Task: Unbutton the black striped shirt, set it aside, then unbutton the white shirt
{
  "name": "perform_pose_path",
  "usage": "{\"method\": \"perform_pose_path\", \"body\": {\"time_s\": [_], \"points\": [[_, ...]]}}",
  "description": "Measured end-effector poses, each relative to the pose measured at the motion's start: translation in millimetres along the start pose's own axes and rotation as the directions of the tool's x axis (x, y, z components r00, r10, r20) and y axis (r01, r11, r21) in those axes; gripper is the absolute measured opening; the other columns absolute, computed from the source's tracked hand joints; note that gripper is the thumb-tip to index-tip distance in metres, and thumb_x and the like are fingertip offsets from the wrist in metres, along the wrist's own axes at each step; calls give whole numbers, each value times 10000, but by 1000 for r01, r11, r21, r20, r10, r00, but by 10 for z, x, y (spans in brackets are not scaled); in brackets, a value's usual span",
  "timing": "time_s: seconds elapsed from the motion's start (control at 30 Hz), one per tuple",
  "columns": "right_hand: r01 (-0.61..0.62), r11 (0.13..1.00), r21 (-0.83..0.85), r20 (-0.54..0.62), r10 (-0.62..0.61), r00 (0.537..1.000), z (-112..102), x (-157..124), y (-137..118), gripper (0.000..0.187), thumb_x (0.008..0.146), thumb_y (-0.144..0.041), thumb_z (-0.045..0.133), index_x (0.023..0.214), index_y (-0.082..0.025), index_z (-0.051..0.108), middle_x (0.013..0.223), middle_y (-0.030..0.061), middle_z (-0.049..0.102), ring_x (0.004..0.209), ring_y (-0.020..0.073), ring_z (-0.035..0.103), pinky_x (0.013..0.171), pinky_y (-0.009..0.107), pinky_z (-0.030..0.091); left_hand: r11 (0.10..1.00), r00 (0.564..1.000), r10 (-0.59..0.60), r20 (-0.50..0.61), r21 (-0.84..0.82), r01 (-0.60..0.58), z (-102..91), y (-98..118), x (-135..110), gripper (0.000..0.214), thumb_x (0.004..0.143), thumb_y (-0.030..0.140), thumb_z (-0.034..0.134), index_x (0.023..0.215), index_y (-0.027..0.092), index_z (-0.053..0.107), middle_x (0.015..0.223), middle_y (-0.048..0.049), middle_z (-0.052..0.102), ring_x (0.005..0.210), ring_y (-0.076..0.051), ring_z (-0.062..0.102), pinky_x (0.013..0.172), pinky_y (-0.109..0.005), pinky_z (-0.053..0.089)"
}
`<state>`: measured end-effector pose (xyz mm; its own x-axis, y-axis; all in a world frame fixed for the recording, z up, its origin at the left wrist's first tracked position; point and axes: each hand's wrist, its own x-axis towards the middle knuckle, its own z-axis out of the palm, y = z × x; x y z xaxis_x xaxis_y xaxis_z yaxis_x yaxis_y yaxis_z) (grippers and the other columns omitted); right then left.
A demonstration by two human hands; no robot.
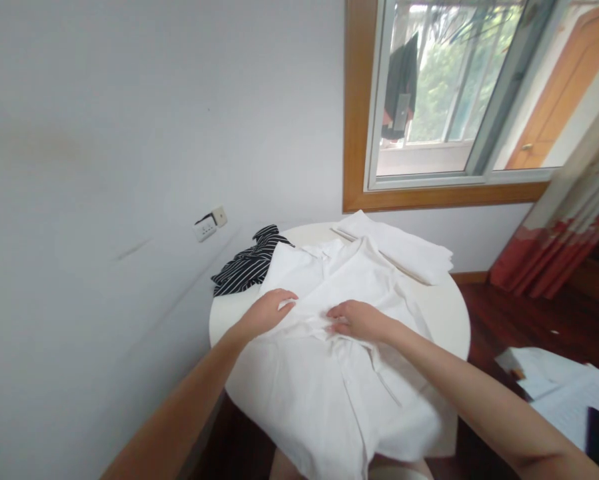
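Observation:
A white shirt (329, 373) lies spread over a small round white table (449, 313), its lower part hanging off the near edge. My left hand (268, 311) rests on the shirt's left side with its fingers curled into a fold of the cloth. My right hand (356, 319) lies on the middle of the shirt, fingers together and pressed onto the fabric. The two hands are a short gap apart.
A black-and-white striped garment (246, 265) lies at the table's far left. A folded white cloth (404, 250) sits at the far right of the table. A wall socket (206, 225), a wood-framed window (429, 120), red curtains (564, 247) and papers (559, 387) on the dark floor surround it.

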<state>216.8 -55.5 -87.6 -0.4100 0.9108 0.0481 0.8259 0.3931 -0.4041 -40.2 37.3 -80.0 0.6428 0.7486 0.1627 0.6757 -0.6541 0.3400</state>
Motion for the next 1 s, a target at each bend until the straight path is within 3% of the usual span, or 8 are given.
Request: {"method": "perform_pose_path", "body": {"time_s": [0.17,0.33,0.43,0.57,0.67,0.77,0.9,1.0], "points": [[113,994,12,-2,-113,994,46,-90,22,537,782,-592,663,1161,-211,674,1137,88,675,1069,260,593,916,352,449,999,1000,28,5,40,-28,195,44,-354,433,895,453,505,1231,193,587,1257,-82,605,1176,-221,524,1051,-348,371],[172,985,4,-59,-172,983,120,-162,11,238,852,-366,657,1010,-197,716,1039,61,693,1009,210,602,932,317,424,912,962,-258,-87,308,273,343,101,-549,611,829,552,575,1294,158,536,1187,-153,604,1132,-313,532,957,-425,421],[134,990,-37,-88,-137,987,176,-158,3,231,871,-320,631,1050,-191,698,1037,68,682,1012,209,587,924,316,417,867,931,-354,-91,340,363,373,95,-577,590,811,575,585,1225,154,577,1123,-157,624,1091,-335,556,905,-437,444],[95,984,-153,-84,-109,990,250,-83,-102,489,813,-455,683,1246,-239,607,1061,95,640,1021,251,548,863,354,423,955,965,-256,-63,140,262,293,173,-516,358,829,447,608,1051,167,640,1084,-114,660,1062,-276,595,935,-369,441],[118,985,-129,-91,-130,987,244,23,-166,269,878,-416,600,1065,-246,693,941,75,648,949,227,566,837,344,424,979,981,-161,-108,-145,144,137,366,-397,320,884,462,516,925,176,653,940,-63,686,921,-221,631,846,-322,482],[42,991,129,-240,-10,971,48,105,-23,280,935,-345,467,837,-188,677,843,55,661,796,165,597,766,290,458,871,974,-144,-176,-489,40,20,520,-268,414,922,495,427,1080,174,635,1011,-61,693,935,-192,636,834,-294,500],[-70,828,557,-443,367,818,-509,42,617,382,908,-515,429,779,-179,556,670,28,601,595,146,591,585,264,503,787,960,-140,-244,-615,-42,84,490,-213,485,953,449,358,1322,171,507,1282,-117,597,1125,-203,586,970,-341,467],[-46,746,664,-619,583,526,-903,-169,1222,410,900,-567,418,871,-176,540,775,64,630,742,181,658,667,296,554,890,988,38,-153,-444,-103,250,441,-269,413,900,433,503,1248,227,585,1307,-92,580,1197,-211,533,1063,-384,402]]}}
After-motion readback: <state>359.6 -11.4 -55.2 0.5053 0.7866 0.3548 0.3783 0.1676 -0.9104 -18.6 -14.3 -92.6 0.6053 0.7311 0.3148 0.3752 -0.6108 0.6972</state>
